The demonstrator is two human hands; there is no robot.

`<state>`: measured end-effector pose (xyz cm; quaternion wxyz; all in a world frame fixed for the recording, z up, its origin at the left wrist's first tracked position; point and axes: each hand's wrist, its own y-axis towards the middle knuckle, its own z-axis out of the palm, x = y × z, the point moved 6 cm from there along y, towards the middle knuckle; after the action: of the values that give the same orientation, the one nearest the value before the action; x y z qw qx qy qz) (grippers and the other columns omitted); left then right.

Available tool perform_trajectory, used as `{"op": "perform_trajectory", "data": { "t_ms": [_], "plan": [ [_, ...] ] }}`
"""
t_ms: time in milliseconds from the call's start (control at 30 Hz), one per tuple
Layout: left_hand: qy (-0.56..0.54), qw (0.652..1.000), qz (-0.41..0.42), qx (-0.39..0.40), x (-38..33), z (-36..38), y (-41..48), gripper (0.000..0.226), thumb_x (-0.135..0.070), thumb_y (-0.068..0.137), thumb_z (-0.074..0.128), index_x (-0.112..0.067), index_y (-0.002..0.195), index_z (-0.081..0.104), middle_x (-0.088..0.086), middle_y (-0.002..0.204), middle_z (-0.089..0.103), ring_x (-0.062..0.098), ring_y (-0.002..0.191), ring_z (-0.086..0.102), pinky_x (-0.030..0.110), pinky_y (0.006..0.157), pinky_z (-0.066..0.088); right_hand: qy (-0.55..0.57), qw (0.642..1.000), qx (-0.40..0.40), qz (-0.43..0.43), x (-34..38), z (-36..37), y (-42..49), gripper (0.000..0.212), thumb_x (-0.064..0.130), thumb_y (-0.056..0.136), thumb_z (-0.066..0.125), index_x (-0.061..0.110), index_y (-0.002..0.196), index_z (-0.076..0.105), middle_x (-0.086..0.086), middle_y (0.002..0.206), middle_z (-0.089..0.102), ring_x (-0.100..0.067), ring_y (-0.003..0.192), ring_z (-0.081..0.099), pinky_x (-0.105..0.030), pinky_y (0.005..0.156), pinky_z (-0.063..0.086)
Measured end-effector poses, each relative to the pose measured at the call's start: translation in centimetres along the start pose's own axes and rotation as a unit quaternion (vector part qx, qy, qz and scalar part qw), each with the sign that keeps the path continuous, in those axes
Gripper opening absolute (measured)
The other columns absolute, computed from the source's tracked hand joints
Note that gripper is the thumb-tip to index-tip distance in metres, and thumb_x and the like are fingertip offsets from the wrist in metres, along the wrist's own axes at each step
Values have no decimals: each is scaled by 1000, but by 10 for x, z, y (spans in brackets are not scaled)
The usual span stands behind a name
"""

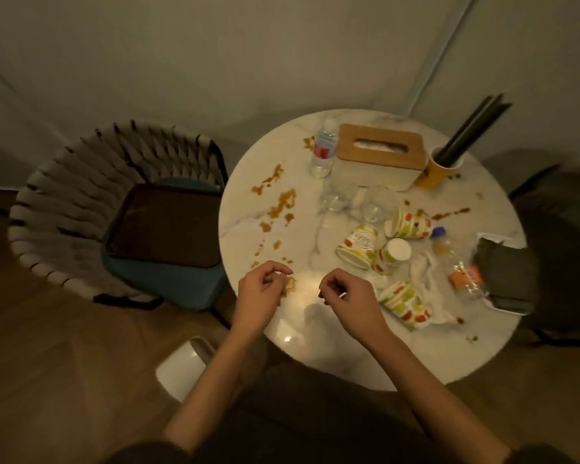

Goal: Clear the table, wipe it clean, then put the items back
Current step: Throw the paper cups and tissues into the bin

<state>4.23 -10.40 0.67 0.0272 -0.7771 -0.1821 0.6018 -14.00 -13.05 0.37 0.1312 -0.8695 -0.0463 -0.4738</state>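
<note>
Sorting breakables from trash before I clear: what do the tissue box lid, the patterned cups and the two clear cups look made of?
Tissue box lid: looks like wood or bamboo, tan and matte. Patterned cups: likely paper, printed, tipped over, white inside. Clear cups: transparent and glossy, glass or plastic; the dim picture leaves that open.

1. My left hand [260, 289] and right hand [347, 296] are bare: no gloves, rings or watch.
2. My forearms are uncovered.
3. Dark sleeves [141, 453] end near my elbows.
4. My lap is dark-clothed.
</note>
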Motion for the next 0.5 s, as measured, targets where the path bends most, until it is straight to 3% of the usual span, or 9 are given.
{"op": "perform_trajectory", "data": {
  "t_ms": [200,300,400,500],
  "plan": [
    [73,993,9,92,-17,73,10,20,-7,90,54,-20,94,68,-2,72,67,7,55,61,23,61,52,13,995,-98,29,-43,-85,-6,7,15,90,65,20,86,67,6,81,67,-3,78,61,-14,69,46],
    [125,980,23,153,-9,114,13,21,-11,86,59,-24,100,66,-9,88,68,4,63,64,26,68,52,-19,987,-147,62,-79,-114,-9,10,15,87,68,20,95,64,4,93,66,-9,88,60,-20,75,44],
    [255,941,87,205,2,150,21,40,-22,81,62,-26,120,59,-10,117,61,5,89,61,24,79,49,-106,978,-125,127,-121,-122,-11,33,20,83,73,16,113,60,-5,115,58,-22,108,54,-32,90,44],
    [360,884,146,262,10,179,31,60,-29,80,63,-25,138,46,-5,141,44,15,122,49,32,91,48,-163,973,-59,154,-144,-115,-15,53,27,80,74,17,128,54,-8,129,49,-27,120,45,-37,99,39]
  ]
}}
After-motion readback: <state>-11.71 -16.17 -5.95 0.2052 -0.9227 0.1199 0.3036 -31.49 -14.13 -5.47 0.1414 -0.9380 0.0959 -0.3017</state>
